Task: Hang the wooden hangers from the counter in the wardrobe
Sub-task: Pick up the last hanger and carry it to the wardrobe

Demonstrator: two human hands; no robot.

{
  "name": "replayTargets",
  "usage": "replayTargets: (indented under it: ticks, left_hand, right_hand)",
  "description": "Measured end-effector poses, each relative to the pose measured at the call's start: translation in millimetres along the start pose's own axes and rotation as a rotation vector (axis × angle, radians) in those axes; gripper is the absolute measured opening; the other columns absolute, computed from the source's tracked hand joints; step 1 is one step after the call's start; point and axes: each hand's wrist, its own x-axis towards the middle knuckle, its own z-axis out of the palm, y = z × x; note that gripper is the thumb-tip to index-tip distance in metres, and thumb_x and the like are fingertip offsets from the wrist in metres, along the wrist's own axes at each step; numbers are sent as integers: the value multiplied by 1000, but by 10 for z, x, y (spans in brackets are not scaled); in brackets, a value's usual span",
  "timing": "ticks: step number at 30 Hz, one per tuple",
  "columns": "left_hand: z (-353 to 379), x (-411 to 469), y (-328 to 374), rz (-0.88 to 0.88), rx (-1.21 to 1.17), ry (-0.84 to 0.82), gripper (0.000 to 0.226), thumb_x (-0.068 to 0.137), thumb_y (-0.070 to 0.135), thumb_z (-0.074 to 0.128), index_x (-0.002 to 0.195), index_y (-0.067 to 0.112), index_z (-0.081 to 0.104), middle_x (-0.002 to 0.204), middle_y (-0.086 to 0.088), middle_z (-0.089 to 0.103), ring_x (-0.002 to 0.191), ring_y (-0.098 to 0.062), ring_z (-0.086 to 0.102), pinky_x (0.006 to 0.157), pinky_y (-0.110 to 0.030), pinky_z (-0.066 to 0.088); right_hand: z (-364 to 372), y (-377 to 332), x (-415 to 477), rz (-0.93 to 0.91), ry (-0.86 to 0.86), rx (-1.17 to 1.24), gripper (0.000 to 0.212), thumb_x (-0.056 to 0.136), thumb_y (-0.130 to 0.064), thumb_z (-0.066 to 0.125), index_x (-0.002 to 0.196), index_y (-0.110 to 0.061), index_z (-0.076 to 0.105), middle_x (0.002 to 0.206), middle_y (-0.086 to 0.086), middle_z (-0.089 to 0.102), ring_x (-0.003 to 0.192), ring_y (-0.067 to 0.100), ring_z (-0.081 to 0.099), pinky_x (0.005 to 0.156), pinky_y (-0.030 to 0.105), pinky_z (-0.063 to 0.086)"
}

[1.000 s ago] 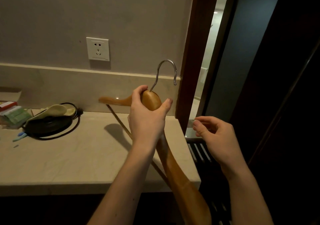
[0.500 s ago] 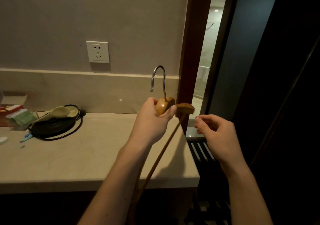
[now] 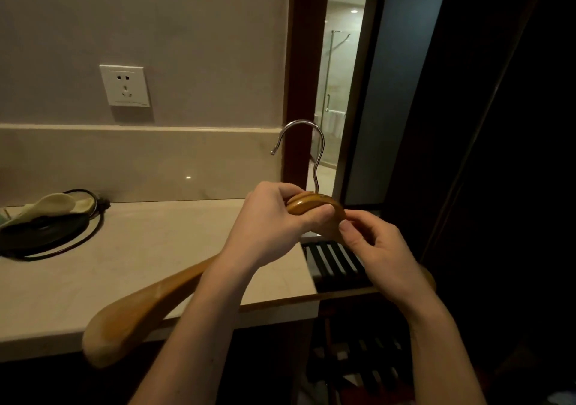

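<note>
With the left grip curled round the crown of the wooden hanger and the right grip pinching its shoulder, hook upright above the desk edge, the long low arm may strike the desk if swung.

We see a dim, warm room; the bathroom doorway is brightest. The right side sinks to near-black, a small glare spot marks the backsplash, and straight edges bow slightly.
</note>
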Motion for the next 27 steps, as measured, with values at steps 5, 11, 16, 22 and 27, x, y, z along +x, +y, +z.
replayTargets:
  ticks: [5, 11, 16, 22, 27]
  left_hand:
    - [229, 85, 116, 67, -53, -63, 34, 79, 47, 73, 100, 21, 68, 86, 8, 69, 77, -10, 67, 64, -18, 55]
    - [482, 291, 271, 214, -109, -183, 29, 79, 50, 70, 92, 25, 67, 80, 9, 69, 69, -1, 67, 64, -19, 59]
    - [707, 474, 386, 297, -111, -224, 35, 78, 62, 64, 79, 27, 66, 66, 10, 66, 61, -5, 65, 57, -22, 50]
    - [1186, 498, 478, 339, -153, -288, 50, 72, 76, 58, 67, 27, 66, 58, 9, 64, 55, -2, 62, 55, -22, 50]
    - [1566, 305, 674, 417, -213, -405, 56, 75, 77, 54, 64, 24, 67, 57, 4, 64, 53, -8, 62, 58, -32, 56]
  right_hand:
    - [-262, 59, -116, -6, 62, -26, 45, 83, -56, 42, 106, -25, 65, 92, -14, 67, 90, -3, 60, 79, 23, 47]
    - [-491, 135, -239, 36, 348, -173, 41, 85, -68, 40, 90, -37, 65, 81, -20, 65, 80, 4, 61, 77, 44, 50]
    - [-768, 129, -360, 83, 708, -339, 50, 81, -76, 34, 86, -35, 63, 76, -19, 63, 72, 8, 60, 75, 54, 50]
    - [-1006, 163, -707, 182, 933, -503, 42, 85, -69, 37, 81, -35, 60, 70, -12, 59, 66, 7, 57, 64, 42, 47]
    - [-1177, 130, -1116, 269, 1069, -624, 42, 84, -66, 35, 75, -32, 57, 62, -7, 56, 61, 10, 55, 67, 49, 48]
